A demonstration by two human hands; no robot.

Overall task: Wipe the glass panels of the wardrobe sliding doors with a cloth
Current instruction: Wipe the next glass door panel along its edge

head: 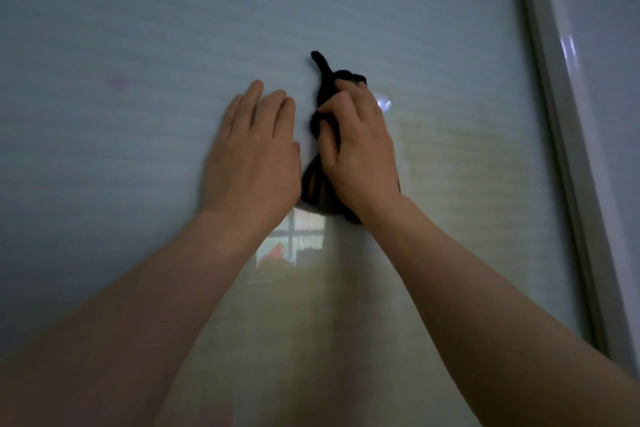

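Glass panel (415,28) bears cloth (323,94) and left hand (252,156).

left hand (254,149) flat, right hand (356,149) — fingers curled

Black cloth (323,94) on grey-blue glass panel (138,28) (fine horizontal stripes), pale grey frame (550,87).

Head view, close, facing glass panel (138,28).
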